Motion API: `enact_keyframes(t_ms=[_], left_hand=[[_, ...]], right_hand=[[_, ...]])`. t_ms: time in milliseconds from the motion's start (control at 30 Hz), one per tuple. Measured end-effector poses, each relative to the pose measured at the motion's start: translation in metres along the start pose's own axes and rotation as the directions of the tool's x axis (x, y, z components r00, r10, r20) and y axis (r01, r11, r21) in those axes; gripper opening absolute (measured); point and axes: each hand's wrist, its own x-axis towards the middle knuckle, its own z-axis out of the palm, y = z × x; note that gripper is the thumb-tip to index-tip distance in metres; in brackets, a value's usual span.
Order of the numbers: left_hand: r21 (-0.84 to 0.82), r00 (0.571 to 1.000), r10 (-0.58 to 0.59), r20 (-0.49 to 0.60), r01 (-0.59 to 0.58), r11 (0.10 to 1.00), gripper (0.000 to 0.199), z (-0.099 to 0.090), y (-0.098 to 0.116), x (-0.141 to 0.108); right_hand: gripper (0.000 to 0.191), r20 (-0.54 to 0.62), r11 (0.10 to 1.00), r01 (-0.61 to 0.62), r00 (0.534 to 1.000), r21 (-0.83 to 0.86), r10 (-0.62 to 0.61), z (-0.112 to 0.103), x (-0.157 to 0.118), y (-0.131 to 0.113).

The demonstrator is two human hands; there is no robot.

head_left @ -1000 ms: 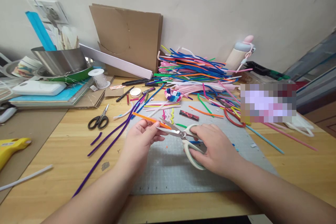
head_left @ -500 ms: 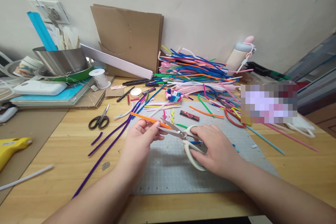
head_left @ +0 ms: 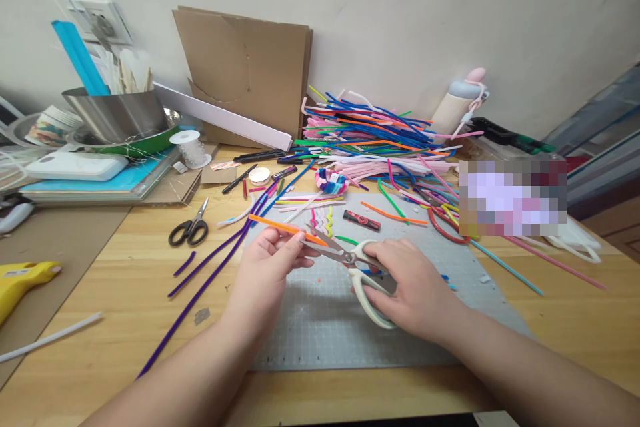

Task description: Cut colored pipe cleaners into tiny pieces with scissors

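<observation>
Above a grey cutting mat [head_left: 310, 337] at my twelve o'clock, my left hand [head_left: 267, 263] is pinching an orange pipe cleaner [head_left: 280, 224], while my right hand [head_left: 417, 280] is gripping scissors [head_left: 349, 257], their parted blades flanking its near end. At my eleven o'clock, a metal container [head_left: 117, 119] is holding a blue strip [head_left: 80, 57] and pale sticks [head_left: 131, 79]; at one o'clock, a capped bottle [head_left: 453, 107] is hiding its contents beyond the worktop's [head_left: 165, 320] pipe-cleaner heap [head_left: 375, 130].

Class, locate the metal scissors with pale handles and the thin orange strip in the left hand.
Metal scissors with pale handles [head_left: 349, 257], head view: pivot screw.
Thin orange strip [head_left: 274, 224], head view: exposed middle stretch.
</observation>
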Motion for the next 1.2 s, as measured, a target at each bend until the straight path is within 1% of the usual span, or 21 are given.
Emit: enact_keyframes(t_ms=[300,600,833,900,967,1100,1200], left_hand=[[-0.012,1.000,-0.009,0.014,0.009,1.000,0.027,0.000,0.000,0.000],[-0.006,1.000,-0.020,0.000,0.020,1.000,0.026,0.000,0.001,0.000],[-0.057,0.997,-0.062,0.049,0.064,0.996,0.019,-0.003,0.005,-0.001],[-0.071,0.997,-0.062,0.038,0.065,0.995,0.020,-0.003,0.007,0.000],[-0.073,1.000,-0.021,0.014,0.022,0.997,0.020,-0.003,0.009,0.000],[-0.047,0.991,0.124,-0.043,-0.126,0.991,0.020,-0.007,0.014,0.004],[-0.022,0.979,0.176,-0.105,-0.179,0.984,0.018,-0.010,0.017,0.008]], right_hand=[[0.019,0.011,1.000,0.017,1.000,-0.008,-0.017,-0.001,-0.002,0.000],[0.011,-0.005,0.999,0.049,0.999,-0.011,-0.049,-0.004,0.000,0.000],[0.013,-0.015,0.998,0.056,0.998,-0.030,-0.057,-0.005,-0.001,0.002],[0.013,-0.015,0.997,0.063,0.998,-0.041,-0.063,-0.005,-0.001,0.002],[0.013,-0.018,0.997,0.065,0.998,-0.050,-0.066,-0.004,-0.001,0.003],[0.012,-0.028,0.996,0.070,0.997,-0.051,-0.071,-0.004,-0.001,0.004],[0.013,-0.020,0.996,0.066,0.998,-0.055,-0.067,-0.004,-0.002,0.004]])
